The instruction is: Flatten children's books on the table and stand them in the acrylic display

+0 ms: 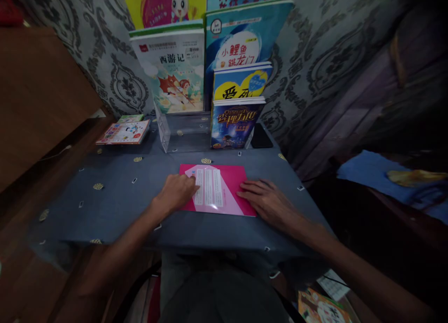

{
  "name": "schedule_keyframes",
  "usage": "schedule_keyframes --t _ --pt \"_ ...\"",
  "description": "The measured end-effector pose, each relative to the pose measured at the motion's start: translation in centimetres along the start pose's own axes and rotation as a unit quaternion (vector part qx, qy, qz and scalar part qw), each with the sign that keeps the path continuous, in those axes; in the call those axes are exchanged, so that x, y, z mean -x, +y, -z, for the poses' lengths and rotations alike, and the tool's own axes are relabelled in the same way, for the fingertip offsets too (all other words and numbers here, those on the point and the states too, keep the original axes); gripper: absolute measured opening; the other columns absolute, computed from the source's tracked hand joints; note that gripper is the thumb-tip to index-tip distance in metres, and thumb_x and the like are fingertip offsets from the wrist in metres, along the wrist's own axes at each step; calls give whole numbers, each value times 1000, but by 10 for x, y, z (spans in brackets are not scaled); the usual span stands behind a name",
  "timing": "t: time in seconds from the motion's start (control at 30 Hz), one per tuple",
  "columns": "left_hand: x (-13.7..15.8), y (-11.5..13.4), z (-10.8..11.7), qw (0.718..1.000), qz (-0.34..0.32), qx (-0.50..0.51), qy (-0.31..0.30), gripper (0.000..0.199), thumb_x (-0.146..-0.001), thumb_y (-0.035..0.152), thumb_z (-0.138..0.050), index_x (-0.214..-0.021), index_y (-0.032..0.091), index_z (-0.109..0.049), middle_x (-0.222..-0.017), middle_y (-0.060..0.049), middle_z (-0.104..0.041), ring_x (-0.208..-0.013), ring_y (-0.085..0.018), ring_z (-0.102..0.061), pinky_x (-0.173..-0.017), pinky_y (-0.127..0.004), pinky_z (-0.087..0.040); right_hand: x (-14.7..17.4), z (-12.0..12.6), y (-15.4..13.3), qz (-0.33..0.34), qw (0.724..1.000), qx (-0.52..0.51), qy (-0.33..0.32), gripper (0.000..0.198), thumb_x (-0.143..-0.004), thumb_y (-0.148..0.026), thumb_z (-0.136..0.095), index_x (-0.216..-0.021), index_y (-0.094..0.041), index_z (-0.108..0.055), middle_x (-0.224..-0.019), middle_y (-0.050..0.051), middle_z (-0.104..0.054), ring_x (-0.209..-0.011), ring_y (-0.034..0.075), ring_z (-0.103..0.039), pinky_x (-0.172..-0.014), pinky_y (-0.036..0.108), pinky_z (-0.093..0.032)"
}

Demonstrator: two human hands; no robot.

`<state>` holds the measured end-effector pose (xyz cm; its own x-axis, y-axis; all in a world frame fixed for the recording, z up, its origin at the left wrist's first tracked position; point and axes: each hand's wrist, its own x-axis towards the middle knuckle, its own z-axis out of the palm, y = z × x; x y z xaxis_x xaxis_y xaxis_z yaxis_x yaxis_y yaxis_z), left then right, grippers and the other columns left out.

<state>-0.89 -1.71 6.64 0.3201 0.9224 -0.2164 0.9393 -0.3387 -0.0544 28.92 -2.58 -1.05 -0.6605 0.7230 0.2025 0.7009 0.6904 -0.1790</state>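
Observation:
A thin pink book (234, 178) lies on the cloth-covered table, a pale panel of printed text boxes facing up. My left hand (179, 191) is at its left edge, fingers curled and pressed together over the cover; the undersides of those fingers are hidden. On the book's right edge rests my right hand (264, 199), fingers stretched out and slightly apart, with nothing gripped in it.
Behind the pink book stands a clear book rack (185, 143) holding several upright books, among them a dark blue one (234, 127). A small stack of books (124, 132) lies at the back left. A black flat object (262, 137) sits right of the rack.

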Motion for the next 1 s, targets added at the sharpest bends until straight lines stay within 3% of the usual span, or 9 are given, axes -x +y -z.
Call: schedule_keyframes --t 0.13,0.2,0.4,0.5,0.6,0.7,0.83,1.0 --pt "-30 -15 -5 995 2 9 103 28 -100 30 -47 -118 16 -63 -122 -17 -66 -114 -31 -62 -93 -41 -49 -3 -5 -41 3 999 -1 32 33 -98 -30 -52 -126 -26 -69 -130 12 -68 -120 28 -60 -101 49 -44" --pt "-39 -22 -10 993 -17 10 117 27 -100 27 -46 -118 16 -62 -125 -16 -65 -117 -30 -60 -97 -40 -48 -1 -10 -51 0 999 -4 44 33 -98 -34 -54 -127 -26 -68 -130 12 -68 -119 28 -59 -97 46 -46" --pt "-24 -27 -11 999 19 -25 33 32 -102 25 -39 -122 15 -62 -109 -18 -72 -101 -31 -70 -84 -40 -53 -6 -14 -28 -46 997 40 48 33 -98 -20 -50 -124 -27 -70 -125 10 -69 -112 27 -59 -90 41 -44" --pt "-8 -21 -6 999 -5 -36 -38 32 -100 18 -39 -112 14 -68 -101 -19 -74 -96 -32 -72 -80 -41 -53 -25 -12 -10 -82 994 61 35 40 -93 -11 -48 -124 -24 -70 -126 12 -69 -110 29 -59 -88 42 -43" --pt "0 -12 -5 998 -20 -31 -53 32 -100 19 -39 -103 14 -71 -100 -19 -74 -97 -33 -72 -79 -41 -53 -54 -12 -6 -74 996 46 29 40 -90 -9 -51 -121 -22 -72 -129 12 -69 -117 30 -57 -96 45 -41" --pt "-5 -6 -10 1000 -3 -19 19 30 -102 28 -41 -110 15 -67 -109 -18 -71 -103 -31 -69 -81 -40 -53 -88 -18 -21 -53 998 2 38 41 -89 -10 -51 -124 -21 -70 -131 12 -68 -124 29 -56 -107 46 -38" --pt "-21 -5 -27 991 -14 -6 134 27 -101 27 -43 -123 17 -56 -122 -14 -65 -113 -27 -62 -90 -37 -51 -124 -37 -48 -17 995 -92 30 51 -98 -15 -40 -147 -14 -49 -147 16 -55 -138 24 -49 -116 44 -35" --pt "-30 -6 -48 988 -32 23 150 24 -102 25 -41 -119 15 -55 -129 -16 -62 -115 -28 -61 -98 -42 -47 -123 -51 -37 -54 995 -77 23 54 -101 -30 -37 -152 -10 -42 -155 19 -47 -149 26 -36 -122 50 -27"
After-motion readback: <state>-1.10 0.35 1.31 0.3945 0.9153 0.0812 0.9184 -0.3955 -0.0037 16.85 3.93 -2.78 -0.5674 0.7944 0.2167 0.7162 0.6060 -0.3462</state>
